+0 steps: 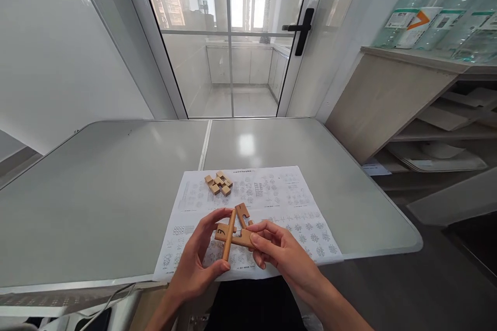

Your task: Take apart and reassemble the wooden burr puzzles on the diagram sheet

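My left hand (200, 248) grips a narrow wooden puzzle piece (229, 235) by its two ends, thumb below and fingers above. A flat notched wooden puzzle piece (243, 238), with a dark mark like a 3 at its left end, lies crosswise against it. Its right end is pinched between thumb and fingers of my right hand (277, 248). The two pieces touch; whether they interlock I cannot tell. Just beyond them is another notched wooden piece (241, 211), marked near its top and partly hidden by my right hand.
Under the hands a printed instruction sheet (267, 186) with many small diagrams covers part of the grey table (116, 191). A cluster of notched wooden pieces (219, 183) lies on its upper left. At right stands a shelf unit (388, 93) with plastic bottles (435, 26) on top.
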A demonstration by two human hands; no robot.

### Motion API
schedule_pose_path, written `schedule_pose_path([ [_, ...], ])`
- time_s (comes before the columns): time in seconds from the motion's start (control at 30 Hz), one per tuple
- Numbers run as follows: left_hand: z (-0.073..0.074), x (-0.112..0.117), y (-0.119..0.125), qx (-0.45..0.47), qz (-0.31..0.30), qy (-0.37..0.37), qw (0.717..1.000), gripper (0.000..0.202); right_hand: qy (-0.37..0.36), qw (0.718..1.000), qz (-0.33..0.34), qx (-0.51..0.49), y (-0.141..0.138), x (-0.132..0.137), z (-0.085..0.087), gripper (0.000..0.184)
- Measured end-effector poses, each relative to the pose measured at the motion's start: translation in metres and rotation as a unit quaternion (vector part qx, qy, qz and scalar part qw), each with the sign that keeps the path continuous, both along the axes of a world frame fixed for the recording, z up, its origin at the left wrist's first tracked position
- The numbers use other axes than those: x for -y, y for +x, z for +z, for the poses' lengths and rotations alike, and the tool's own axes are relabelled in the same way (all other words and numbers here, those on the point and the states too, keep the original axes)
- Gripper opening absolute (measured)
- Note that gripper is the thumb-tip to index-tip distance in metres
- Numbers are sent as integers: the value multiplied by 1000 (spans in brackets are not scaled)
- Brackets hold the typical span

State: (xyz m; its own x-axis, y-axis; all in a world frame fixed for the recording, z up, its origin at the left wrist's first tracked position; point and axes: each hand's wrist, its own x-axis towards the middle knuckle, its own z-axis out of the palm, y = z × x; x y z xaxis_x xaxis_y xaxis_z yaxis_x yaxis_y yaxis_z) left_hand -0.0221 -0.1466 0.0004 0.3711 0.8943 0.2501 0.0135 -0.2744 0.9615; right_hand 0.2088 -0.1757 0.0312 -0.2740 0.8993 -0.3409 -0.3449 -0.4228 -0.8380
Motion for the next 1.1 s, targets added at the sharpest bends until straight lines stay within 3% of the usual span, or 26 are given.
schedule_pose_path([
  [0.4, -1, -1, -2, 25, -6, -17, 1000, 89, 23, 998, -6, 54, -4, 2, 5, 48],
  [0.93, -2, -3, -4, 30, -46, -72, 996, 102, 29, 999, 6, 39, -11, 7, 1, 49],
  [1.1, -1, -3, -4, 36, -32, -66, 997, 103, 34, 998, 6, 49, -15, 4, 5, 50],
])
